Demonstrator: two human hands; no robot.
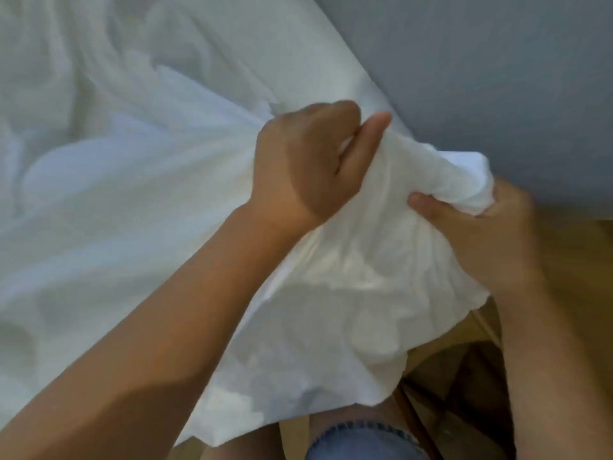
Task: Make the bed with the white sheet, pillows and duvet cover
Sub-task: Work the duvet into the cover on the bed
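A rumpled white sheet (109, 180) covers the bed across the left of the view, and its bunched corner hangs over the near edge. My left hand (305, 164) grips a fistful of that sheet, thumb up, near the bed's right side. My right hand (477, 234) holds the twisted corner of the same fabric just to the right, with its thumb pressed on the cloth. Both hands are close together over the corner. No pillows or duvet cover can be told apart from the white cloth.
A grey padded surface (481, 78), maybe a headboard or wall panel, runs along the upper right beside the bed. Wooden floor (577, 260) shows at the right. My knee in blue jeans (361, 439) is at the bottom, beside dark brown furniture (464, 393).
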